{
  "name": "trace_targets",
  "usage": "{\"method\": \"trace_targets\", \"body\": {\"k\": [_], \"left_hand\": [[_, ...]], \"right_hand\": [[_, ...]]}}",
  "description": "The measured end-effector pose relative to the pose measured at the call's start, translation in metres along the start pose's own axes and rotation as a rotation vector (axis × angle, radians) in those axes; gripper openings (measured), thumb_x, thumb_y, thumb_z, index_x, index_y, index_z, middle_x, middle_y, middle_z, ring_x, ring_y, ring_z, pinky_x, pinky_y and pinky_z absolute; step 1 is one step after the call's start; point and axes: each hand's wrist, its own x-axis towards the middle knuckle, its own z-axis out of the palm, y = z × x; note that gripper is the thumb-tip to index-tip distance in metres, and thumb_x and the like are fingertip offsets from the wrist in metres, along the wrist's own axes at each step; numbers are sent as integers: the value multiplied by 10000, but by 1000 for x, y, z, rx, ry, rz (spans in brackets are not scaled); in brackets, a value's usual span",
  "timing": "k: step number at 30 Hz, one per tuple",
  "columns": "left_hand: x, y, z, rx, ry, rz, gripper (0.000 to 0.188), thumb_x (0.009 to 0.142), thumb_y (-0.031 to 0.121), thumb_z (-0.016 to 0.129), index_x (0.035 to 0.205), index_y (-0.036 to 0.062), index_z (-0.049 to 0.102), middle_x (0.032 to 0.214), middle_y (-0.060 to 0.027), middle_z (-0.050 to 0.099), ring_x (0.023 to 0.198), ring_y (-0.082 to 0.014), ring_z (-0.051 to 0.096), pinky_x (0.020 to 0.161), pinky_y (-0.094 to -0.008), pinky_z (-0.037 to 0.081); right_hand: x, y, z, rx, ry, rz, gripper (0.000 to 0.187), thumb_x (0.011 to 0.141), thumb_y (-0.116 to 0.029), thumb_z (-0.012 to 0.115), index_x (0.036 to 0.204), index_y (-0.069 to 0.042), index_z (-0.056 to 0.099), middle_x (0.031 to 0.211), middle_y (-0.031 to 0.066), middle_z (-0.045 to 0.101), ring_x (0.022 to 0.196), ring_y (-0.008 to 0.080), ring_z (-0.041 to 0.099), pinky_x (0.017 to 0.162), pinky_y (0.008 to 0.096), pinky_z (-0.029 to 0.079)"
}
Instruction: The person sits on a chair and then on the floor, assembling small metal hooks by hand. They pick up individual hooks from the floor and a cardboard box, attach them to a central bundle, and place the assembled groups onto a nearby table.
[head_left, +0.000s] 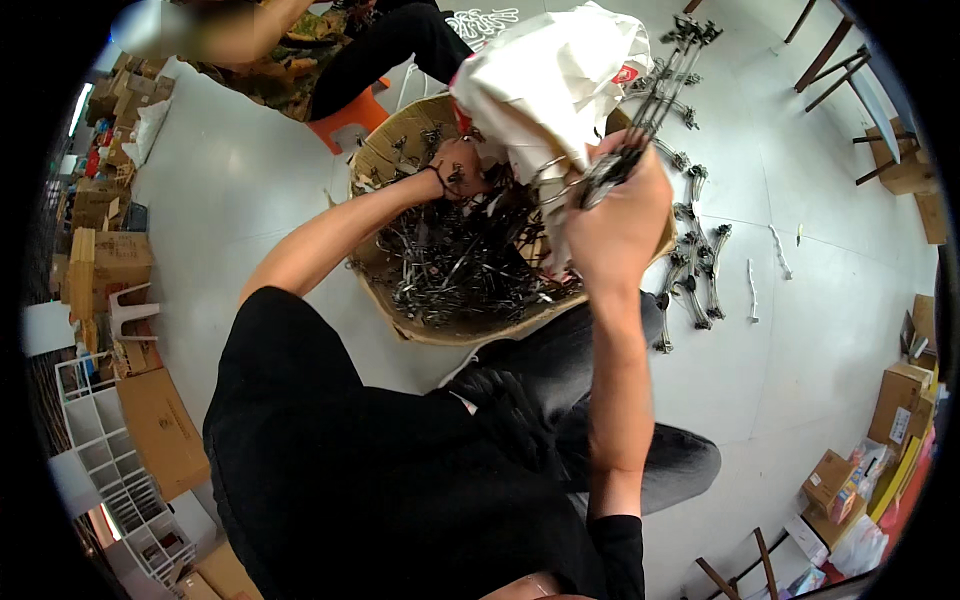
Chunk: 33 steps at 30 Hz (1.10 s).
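My right hand (620, 225) is closed around a bundle of metal clip hangers (660, 100), their thin rods and dark clips sticking up past my fist and hooks on the near side. A large white sack (550, 75) stands crumpled just behind it, over the far side of a big cardboard box (400, 322). Inside the box lies a tangled heap of dark metal pieces (450, 260), many looking like hangers. My left hand (460, 168) reaches into the box beside the sack, with its fingers curled; what they grip is hidden.
Several bundles of clip hangers (700, 260) lie on the grey floor to the right. Another person sits at the far left on an orange stool (345, 125). White hangers (482, 22) lie beyond the box. Cartons (165, 430) and a white rack (95, 420) line the left.
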Motion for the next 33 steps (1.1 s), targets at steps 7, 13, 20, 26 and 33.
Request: {"method": "trace_targets", "body": {"k": [7, 13, 20, 26, 33], "left_hand": [[2, 65, 63, -207, -153, 18, 513, 709, 338, 832, 978, -20, 582, 913, -217, 599, 867, -407, 596, 745, -480, 477], [1, 103, 45, -248, -134, 12, 452, 761, 322, 795, 973, -29, 606, 966, -224, 612, 903, -421, 591, 767, -491, 475], [0, 127, 48, -209, -188, -228, 448, 774, 266, 767, 1059, -47, 619, 1089, -273, 651, 1030, -458, 611, 867, -492, 500], [-8, 83, 67, -154, -201, -192, 458, 745, 233, 754, 1105, -16, 619, 947, -258, 681, 951, -425, 653, 800, -475, 520], [-37, 95, -111, -197, -221, -18, 500, 731, 299, 771, 1140, 30, 671, 1052, -239, 677, 999, -393, 649, 891, -446, 520]], "right_hand": [[-13, 95, -42, -198, -6, 168, 78, 804, 48, 577, 833, -13, 537, 716, 136, 595, 681, 210, 572, 672, 327, 467], [-23, 135, -46, -146, -53, 217, 83, 806, 37, 584, 877, 4, 558, 732, 156, 598, 672, 229, 577, 685, 343, 481], [-35, 143, -61, -129, -15, 219, 121, 779, 54, 592, 884, -1, 564, 677, 155, 590, 586, 228, 561, 631, 350, 475], [-29, 135, -50, 40, 60, 153, 123, 798, 30, 655, 891, 5, 579, 776, 157, 647, 759, 262, 632, 731, 366, 489], [-16, -37, -53, 122, 49, 183, 124, 809, 50, 670, 866, 4, 570, 761, 167, 682, 722, 264, 703, 663, 327, 508]]}}
